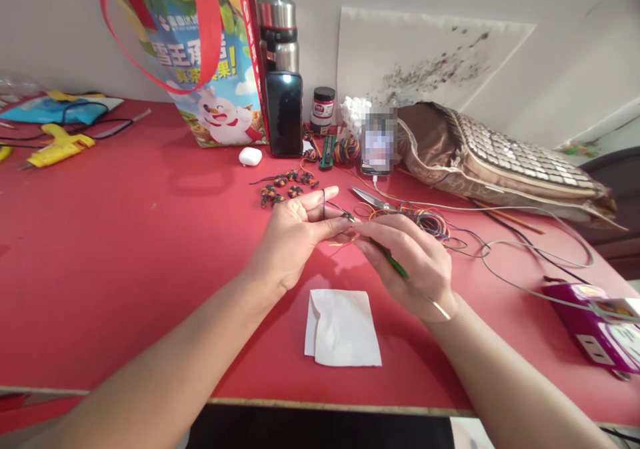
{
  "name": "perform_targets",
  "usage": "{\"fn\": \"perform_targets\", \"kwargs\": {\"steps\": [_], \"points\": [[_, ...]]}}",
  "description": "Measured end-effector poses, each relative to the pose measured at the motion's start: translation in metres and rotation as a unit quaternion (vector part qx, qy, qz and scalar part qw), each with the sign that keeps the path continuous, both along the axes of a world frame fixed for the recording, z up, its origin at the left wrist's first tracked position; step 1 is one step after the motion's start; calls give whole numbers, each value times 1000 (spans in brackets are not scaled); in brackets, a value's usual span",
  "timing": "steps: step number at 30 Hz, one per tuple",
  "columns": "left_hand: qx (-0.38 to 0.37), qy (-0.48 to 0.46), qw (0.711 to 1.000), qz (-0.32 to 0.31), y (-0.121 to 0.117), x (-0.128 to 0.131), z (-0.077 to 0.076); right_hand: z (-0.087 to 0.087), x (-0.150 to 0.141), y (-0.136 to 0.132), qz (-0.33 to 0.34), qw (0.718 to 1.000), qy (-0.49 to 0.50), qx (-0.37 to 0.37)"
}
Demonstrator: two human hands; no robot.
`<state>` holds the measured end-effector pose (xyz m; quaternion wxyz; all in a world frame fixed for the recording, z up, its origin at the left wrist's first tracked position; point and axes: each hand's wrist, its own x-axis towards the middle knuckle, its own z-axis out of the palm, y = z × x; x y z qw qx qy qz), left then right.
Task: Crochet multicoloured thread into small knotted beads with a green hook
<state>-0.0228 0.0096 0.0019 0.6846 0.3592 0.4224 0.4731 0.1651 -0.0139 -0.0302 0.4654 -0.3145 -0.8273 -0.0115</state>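
My left hand (pixel 300 225) pinches a small dark piece of crochet (pixel 347 216) between thumb and fingers, with dark yarn (pixel 324 202) looped around the raised index finger. In my right hand (pixel 413 255) is a green-handled crochet hook (pixel 395 261), its metal tip meeting the small piece. Just behind my left hand lie several finished-looking multicoloured crocheted bits (pixel 280 185). Scissors (pixel 373 199) and a loose tangle of multicoloured yarn (pixel 430 225) are beyond my right hand. A folded white paper napkin (pixel 347 329) rests on the red table (pixel 150 289), nearer to me.
Along the back stand a paper bag (pixel 230 112), thermos (pixel 280 42), dark phone (pixel 285 115), jar (pixel 323 109) and a lit phone (pixel 377 145) on a cable. A sequined cushion (pixel 500 149) is right, above a purple power strip (pixel 590 329). Left lies a yellow glue gun (pixel 63 143).
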Motion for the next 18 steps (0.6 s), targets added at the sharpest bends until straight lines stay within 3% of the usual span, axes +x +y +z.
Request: {"fn": "perform_targets", "kwargs": {"steps": [7, 18], "points": [[93, 67, 993, 37, -4, 4, -1, -4, -17, -10, -87, 995, -39, 34], [154, 126, 980, 26, -1, 0, -8, 0, -12, -6, -28, 991, 104, -80]]}}
